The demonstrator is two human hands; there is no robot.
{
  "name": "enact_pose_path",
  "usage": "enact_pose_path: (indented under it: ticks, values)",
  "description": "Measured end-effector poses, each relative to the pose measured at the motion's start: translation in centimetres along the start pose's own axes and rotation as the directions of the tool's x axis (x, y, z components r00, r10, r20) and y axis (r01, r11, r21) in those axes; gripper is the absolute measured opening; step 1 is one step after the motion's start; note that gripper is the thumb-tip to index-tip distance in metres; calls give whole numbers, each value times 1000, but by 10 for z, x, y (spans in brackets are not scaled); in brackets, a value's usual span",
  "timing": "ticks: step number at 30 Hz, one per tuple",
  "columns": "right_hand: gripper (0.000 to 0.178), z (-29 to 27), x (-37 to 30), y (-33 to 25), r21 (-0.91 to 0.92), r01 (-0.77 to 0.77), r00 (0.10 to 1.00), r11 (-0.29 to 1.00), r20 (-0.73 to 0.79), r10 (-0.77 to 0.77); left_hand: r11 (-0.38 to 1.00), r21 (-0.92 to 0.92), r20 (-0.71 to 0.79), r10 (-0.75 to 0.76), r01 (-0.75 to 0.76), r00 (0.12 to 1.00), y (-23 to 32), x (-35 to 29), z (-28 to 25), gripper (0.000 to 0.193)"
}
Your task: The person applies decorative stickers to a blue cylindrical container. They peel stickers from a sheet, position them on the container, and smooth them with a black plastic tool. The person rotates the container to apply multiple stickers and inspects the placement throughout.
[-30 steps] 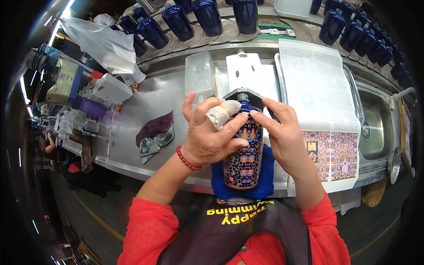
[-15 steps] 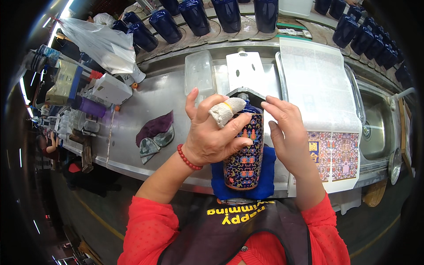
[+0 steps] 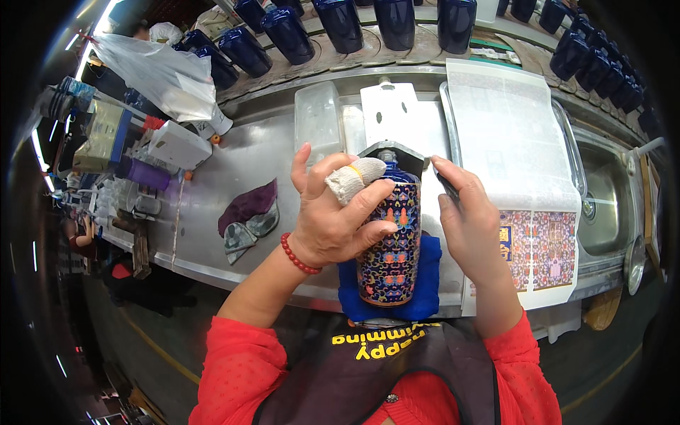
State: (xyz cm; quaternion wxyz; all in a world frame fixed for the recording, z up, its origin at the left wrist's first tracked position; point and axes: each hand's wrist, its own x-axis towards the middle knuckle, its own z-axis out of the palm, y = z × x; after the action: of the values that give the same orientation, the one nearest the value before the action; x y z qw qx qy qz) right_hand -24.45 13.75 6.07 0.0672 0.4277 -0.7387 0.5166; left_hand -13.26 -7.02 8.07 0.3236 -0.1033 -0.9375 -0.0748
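A dark blue glass bottle with a colourful floral pattern lies on a blue cloth, its neck toward a bracket on the far side. My left hand holds the bottle's left side with thumb and forefinger, the other fingers raised. A white cloth finger cover with a yellow band sits on one of its fingers. Just right of the bottle, apart from it, my right hand pinches a thin dark piece, mostly hidden by the fingers.
Printed patterned sheets lie at right, beside a metal sink. A translucent tray and a white plate stand beyond the bottle. Folded cloths lie at left. Plain blue bottles line a conveyor at the back.
My right hand has drawn away from the bottle to the right, showing the thin dark piece. My left hand has shifted slightly left. The bottles on the back conveyor have moved right.
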Motion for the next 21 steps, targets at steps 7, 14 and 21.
enact_pose_path:
  ticks: [7,14,21]
  values:
    - [46,0,-1,0,9,-1,1000,1000,29,1,997,53,-8,50,-50,999,0,0,3,47]
    - [48,-1,-3,1,34,-11,1000,999,-1,11,991,47,6,124,-124,992,2,2,-3,45]
    - [49,-1,-4,0,55,-41,999,998,22,40,987,63,102,141,-148,985,5,1,-3,50]
